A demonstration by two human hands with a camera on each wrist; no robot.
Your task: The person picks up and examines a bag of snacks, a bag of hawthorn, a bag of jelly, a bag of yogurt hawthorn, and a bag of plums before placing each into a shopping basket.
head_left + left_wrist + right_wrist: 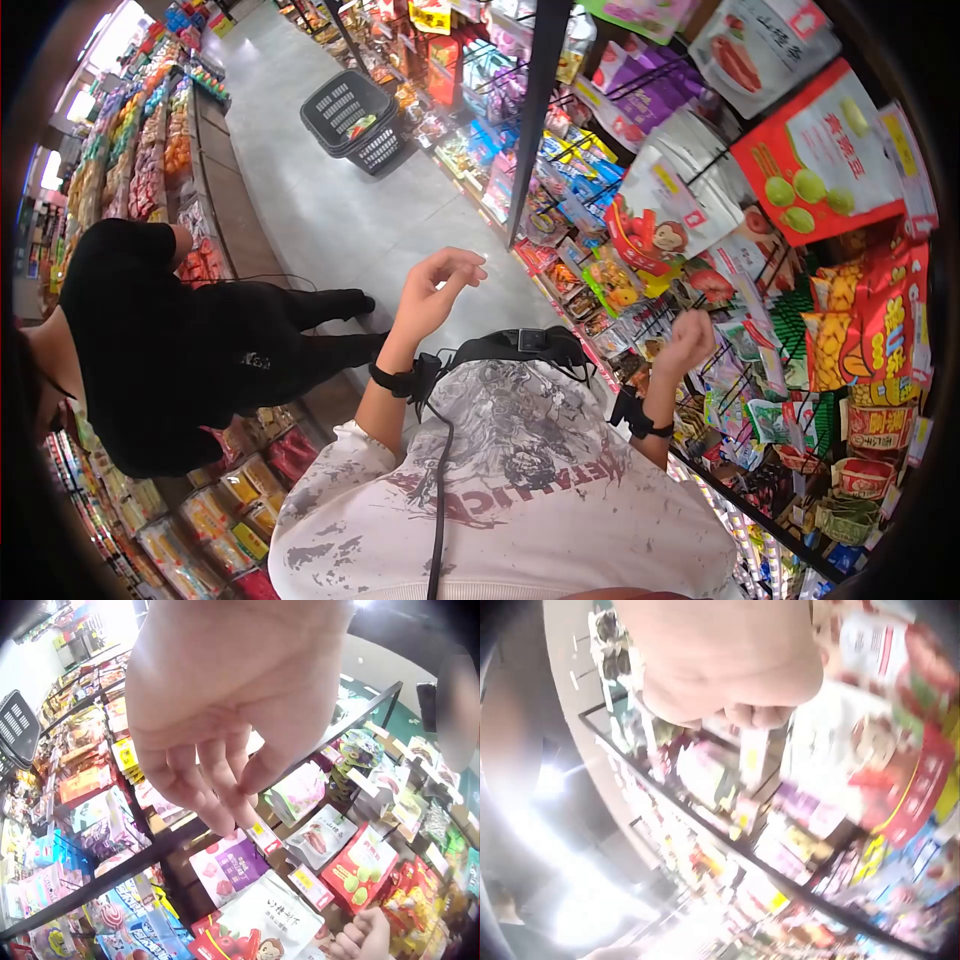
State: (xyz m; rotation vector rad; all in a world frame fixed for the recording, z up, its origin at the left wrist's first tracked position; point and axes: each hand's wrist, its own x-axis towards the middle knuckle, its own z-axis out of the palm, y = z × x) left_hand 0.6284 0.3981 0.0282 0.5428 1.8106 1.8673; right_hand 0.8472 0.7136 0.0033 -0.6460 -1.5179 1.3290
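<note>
Evidently | left hand (432, 290) loosely bent | right hand (687, 343) curled, tips hidden | white-and-red bag (859, 761) blurred, right-wrist view

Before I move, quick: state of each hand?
Left hand: open, fingers loosely bent, nothing held.
Right hand: closed, fingers curled, nothing visible in it.

The shirt (510, 450) is showing grey print on white (with maroon lettering); the basket (378, 152) is showing black, a bag (825, 150) is mixing red, white and green.
</note>
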